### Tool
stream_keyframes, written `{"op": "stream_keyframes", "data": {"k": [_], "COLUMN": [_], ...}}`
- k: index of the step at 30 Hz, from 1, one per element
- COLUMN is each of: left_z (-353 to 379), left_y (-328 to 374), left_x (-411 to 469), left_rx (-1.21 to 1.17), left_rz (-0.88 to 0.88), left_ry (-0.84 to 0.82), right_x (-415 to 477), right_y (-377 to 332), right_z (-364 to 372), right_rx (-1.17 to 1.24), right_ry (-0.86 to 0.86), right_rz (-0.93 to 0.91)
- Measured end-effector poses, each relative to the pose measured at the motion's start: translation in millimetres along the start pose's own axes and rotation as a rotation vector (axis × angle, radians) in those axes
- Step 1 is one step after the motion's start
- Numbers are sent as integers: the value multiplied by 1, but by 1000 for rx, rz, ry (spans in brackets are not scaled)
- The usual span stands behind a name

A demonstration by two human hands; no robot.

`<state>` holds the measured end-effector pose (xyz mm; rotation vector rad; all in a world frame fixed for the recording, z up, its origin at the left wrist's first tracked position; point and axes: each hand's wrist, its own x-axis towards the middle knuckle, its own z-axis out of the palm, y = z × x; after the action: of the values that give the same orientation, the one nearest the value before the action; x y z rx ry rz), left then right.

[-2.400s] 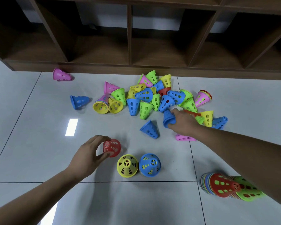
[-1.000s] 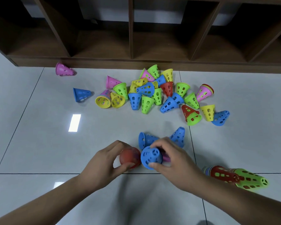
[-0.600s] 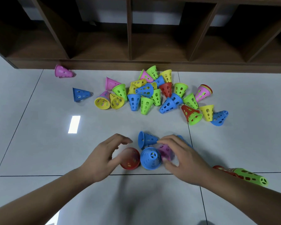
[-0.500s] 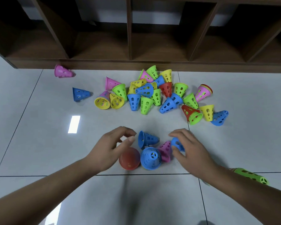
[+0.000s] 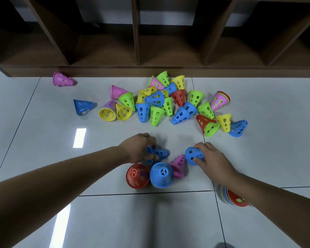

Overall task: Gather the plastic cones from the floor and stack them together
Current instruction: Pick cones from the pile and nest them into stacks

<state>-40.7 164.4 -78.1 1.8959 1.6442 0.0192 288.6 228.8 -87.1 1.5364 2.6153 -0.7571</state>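
Far edge: dark brown wooden shelf unit (image 5: 150,71), its plinth running the width of the floor; a loose heap of coloured perforated plastic cones (image 5: 157,113) lies just in front.
Open room: glossy pale grey tiled floor (image 5: 43,158), wide stretches showing left of the hands and in the near foreground.
Strays: pink plastic cone (image 5: 62,80) by the plinth and blue plastic cone (image 5: 82,106), both on their sides, left of the heap.
Left hand (image 5: 138,149): curled round a toppled blue perforated cone (image 5: 160,153).
Right hand (image 5: 213,160): gripping a second blue perforated cone (image 5: 193,155), beside a fallen pink perforated cone (image 5: 177,164).
Near group: red upright cone (image 5: 137,176) and blue upright cone (image 5: 161,174), touching, just nearer than both hands.
Stack: nested multicoloured cones (image 5: 229,196), partly under the right forearm.
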Motion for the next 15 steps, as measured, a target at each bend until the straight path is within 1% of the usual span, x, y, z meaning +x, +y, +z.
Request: {"op": "stream_keyframes", "data": {"k": [3,6,10,13,15], "left_z": [-1,-1,1,-5,-13], "left_y": [-2,-7,-20,-25,-24], "left_x": [-3,-10,-29,-51,-70], "left_rx": [52,93,91,-25,-178], "left_rz": [-84,-124,-148,-201,-225], "left_ry": [1,22,98,195,326], "right_x": [0,-6,-30,-49,-59], "right_y": [-7,-28,-72,-98,-110], "right_z": [-13,-33,-62,-78,-85], "right_rx": [46,157,334,421,454], "right_ry": [22,78,46,26,18], "right_rz": [6,-35,-110,-166,-204]}}
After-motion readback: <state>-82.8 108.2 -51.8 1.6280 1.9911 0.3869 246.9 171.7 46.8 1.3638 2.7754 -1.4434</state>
